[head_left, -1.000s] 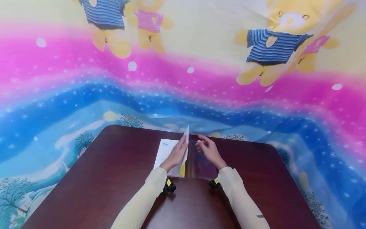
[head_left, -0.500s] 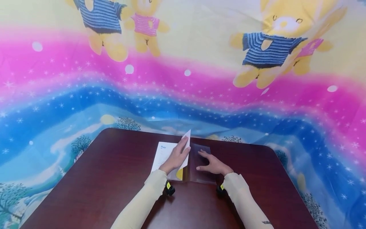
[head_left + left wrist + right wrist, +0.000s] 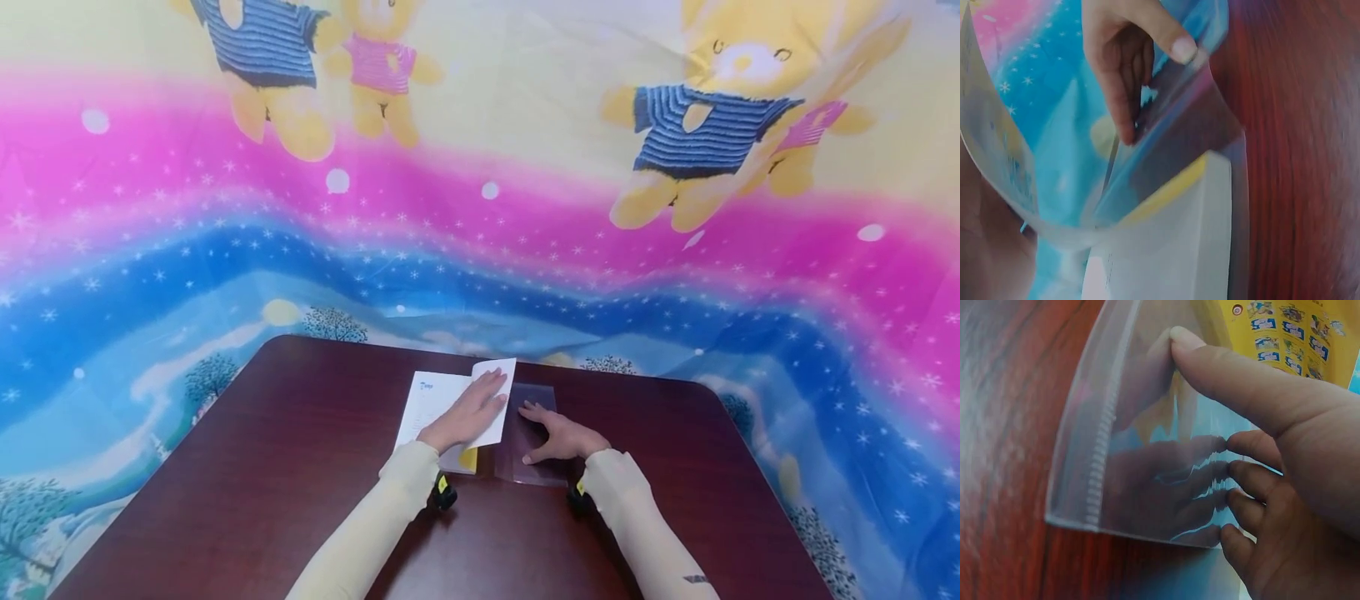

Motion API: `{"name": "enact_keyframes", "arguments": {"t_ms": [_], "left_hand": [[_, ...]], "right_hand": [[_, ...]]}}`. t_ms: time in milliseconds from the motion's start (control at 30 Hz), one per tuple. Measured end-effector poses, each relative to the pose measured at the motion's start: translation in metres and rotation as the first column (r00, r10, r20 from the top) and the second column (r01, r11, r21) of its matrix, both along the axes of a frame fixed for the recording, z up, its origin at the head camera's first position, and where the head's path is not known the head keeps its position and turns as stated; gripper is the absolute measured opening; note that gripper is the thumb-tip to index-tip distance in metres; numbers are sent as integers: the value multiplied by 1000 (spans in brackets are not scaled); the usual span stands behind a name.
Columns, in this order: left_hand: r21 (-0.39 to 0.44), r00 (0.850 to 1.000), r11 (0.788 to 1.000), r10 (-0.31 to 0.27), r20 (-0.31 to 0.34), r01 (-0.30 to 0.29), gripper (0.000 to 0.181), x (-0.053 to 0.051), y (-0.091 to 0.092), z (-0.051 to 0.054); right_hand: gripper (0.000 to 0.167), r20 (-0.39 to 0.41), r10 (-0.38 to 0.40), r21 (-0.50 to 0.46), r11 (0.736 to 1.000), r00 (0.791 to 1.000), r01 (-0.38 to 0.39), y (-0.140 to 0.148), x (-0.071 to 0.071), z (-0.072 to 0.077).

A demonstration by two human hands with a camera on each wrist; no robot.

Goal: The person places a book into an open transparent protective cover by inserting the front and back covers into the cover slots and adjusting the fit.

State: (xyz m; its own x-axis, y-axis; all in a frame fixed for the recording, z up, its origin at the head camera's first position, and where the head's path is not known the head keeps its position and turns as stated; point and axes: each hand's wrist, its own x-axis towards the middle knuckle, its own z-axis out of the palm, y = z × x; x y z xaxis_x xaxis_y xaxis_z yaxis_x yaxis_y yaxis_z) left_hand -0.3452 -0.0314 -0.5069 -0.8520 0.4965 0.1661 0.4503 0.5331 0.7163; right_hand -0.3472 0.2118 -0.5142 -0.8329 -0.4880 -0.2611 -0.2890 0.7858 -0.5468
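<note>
Nearest me are two cream sleeves (image 3: pixel 367 525) and two black wrist units (image 3: pixel 444 497), each with one yellow mark; past them I have two hands, the left hand (image 3: pixel 467 414) and the right hand (image 3: pixel 566 437); at these I count one booklet (image 3: pixel 429 410) with one white leaf (image 3: pixel 492 435) raised from it, and one clear plastic cover (image 3: pixel 1141 500) spread out at its right; all of it is on one dark red-brown bench (image 3: pixel 225 467); farthest off hangs one cloth backdrop (image 3: pixel 450 158) with four printed bears (image 3: pixel 720 133), cut off in part by the top of the view.

My head view alone gives the small blue mark (image 3: pixel 426 386) at the top of the booklet's page; the right wrist view alone gives the ridged seam (image 3: pixel 1100 444) along the plastic cover and rows of small pictures on a yellow panel (image 3: pixel 1297 331); the left wrist view shows the booklet's thickness edge-on, and the leaf bowed in a curve.

My left fingers are stretched straight over the leaf, which lies under them, with the booklet's page to their left; my right fingers and thumb are wide apart, their tips touching the plastic cover, with the booklet just beside; I cannot tell how firmly either hand presses.
</note>
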Motion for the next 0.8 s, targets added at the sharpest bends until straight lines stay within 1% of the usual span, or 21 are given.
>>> {"name": "enact_keyframes", "arguments": {"t_ms": [133, 200, 300, 467, 633, 700, 800], "left_hand": [[-71, 997, 995, -78, -25, 76, 57, -5, -3, 0], [-82, 993, 990, -114, -26, 112, 57, -7, -4, 1], [-107, 989, 984, -145, -35, 141, 61, -10, -6, 1], [-172, 982, 973, -170, -83, 154, 66, -13, -8, -2], [-210, 975, 962, -198, -99, 174, 67, -14, -8, -3], [-230, 973, 958, -201, -112, 172, 68, -14, -7, -2], [-277, 970, 949, -195, -147, 149, 71, -15, -6, -3]], "right_hand": [[97, 5, 8, 4, 1000, 1000, -8, 2, -1, -1], [97, 2, 8, -1, 1000, 1000, -8, 3, -2, -1], [98, 8, 15, -2, 1000, 1000, -15, 5, -2, -1], [98, 22, 29, -21, 999, 999, -28, 5, -2, 1], [99, 34, 20, -24, 1000, 999, -20, 6, -1, 2], [100, 39, 17, -25, 1000, 999, -16, 6, -1, 2], [102, 41, 10, -20, 1000, 999, -9, 7, -2, 1]]}}
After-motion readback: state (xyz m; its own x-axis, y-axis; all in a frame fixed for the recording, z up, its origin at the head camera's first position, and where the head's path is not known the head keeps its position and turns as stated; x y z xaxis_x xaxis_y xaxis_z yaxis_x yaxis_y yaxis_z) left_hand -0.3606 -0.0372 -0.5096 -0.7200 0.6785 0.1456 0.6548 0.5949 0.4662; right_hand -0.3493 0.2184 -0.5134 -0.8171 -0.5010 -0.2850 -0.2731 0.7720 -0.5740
